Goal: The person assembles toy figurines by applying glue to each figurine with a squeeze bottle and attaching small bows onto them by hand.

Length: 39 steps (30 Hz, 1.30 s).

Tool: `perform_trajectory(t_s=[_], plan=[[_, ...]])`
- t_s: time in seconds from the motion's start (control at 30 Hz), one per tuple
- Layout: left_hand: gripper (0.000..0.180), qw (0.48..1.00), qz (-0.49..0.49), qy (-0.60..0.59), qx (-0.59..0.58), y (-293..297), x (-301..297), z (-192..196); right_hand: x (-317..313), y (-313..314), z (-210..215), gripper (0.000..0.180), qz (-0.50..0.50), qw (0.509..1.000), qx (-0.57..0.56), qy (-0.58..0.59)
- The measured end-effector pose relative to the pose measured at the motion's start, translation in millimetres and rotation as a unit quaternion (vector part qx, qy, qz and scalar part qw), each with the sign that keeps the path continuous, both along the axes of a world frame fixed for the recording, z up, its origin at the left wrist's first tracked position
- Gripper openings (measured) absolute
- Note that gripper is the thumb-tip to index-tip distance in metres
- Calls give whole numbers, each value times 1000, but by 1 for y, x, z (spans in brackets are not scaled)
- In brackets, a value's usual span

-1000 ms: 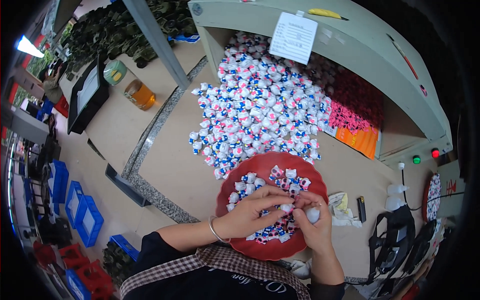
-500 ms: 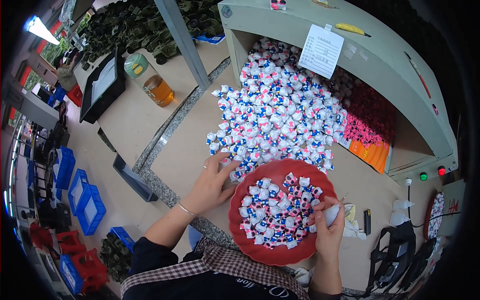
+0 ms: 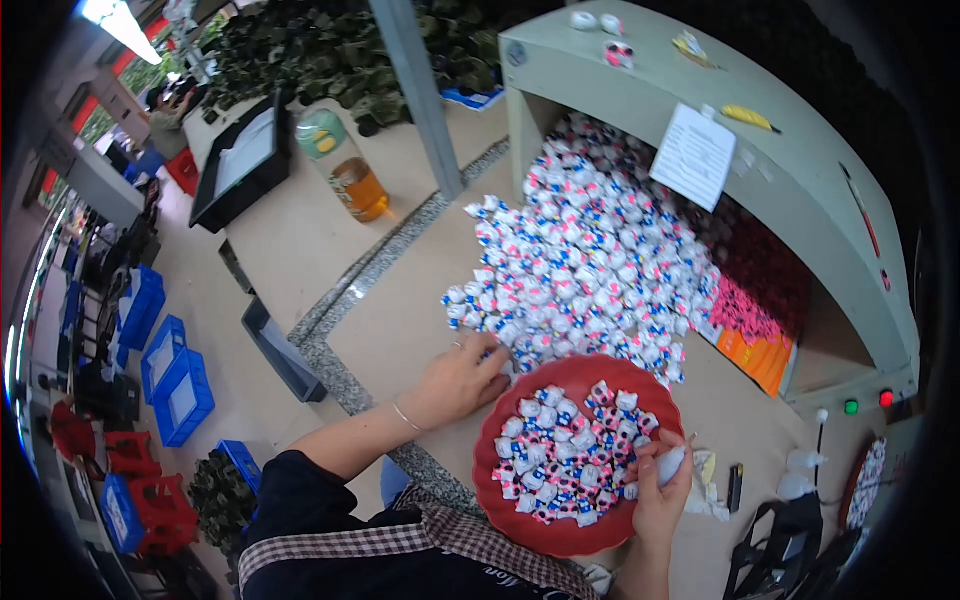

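Observation:
A large heap of small white cat-like figures (image 3: 590, 260) with blue and pink parts spills from under the grey-green shelf. At its near left edge my left hand (image 3: 455, 380) has its fingers curled down against the figures. What lies between those fingertips is hidden. In front of the heap, a red scalloped bowl (image 3: 490, 440) holds many more figures, some with pink bodies and dark glasses. My right hand (image 3: 662, 490) is over the bowl's right rim, closed round a small white dropper bottle (image 3: 671, 464) with a thin tip pointing up.
The shelf (image 3: 620, 75) carries a paper slip, a yellow pen and loose figures, with pink pieces (image 3: 745, 310) inside. A drink bottle (image 3: 345, 170) and a black tray (image 3: 240, 165) stand at the left. Cloth (image 3: 706, 490) and a black strap bag (image 3: 775, 545) lie at the right.
The whole view has shifted, so the scene sits further right and lower. The fingers of my left hand were more spread and are now drawn in. My right hand keeps the bottle.

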<state>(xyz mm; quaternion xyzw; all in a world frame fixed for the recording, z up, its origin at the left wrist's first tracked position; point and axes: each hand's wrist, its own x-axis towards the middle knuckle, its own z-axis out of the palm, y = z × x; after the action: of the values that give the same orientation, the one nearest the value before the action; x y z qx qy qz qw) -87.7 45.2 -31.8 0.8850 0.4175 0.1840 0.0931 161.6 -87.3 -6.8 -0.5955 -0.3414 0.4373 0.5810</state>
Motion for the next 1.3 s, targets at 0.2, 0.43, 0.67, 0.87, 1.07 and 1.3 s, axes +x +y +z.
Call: perform_trajectory(t_s=[0.2, 0.43, 0.67, 0.87, 1.07, 1.3], plan=[[30, 996, -37, 72, 34, -6, 2, -5, 1, -7, 0, 28, -39, 998, -11, -57], [29, 999, -27, 21, 37, -18, -9, -14, -12, -2, 34, 40, -61, 985, -119, -107], [24, 998, -52, 3, 47, -18, -19, -18, -2, -10, 35, 44, 31, 975, -61, -211], [27, 956, 60, -212, -196, -19, -24, -12, -14, -6, 60, 41, -12, 995, -59, -82], [34, 368, 115, -694, -608, -4, -17, 18, 5, -11, 41, 37, -74, 995, -57, -47], [42, 460, -23, -548, -698, -19, 58, 21, 2, 7, 66, 38, -44, 996, -69, -36]])
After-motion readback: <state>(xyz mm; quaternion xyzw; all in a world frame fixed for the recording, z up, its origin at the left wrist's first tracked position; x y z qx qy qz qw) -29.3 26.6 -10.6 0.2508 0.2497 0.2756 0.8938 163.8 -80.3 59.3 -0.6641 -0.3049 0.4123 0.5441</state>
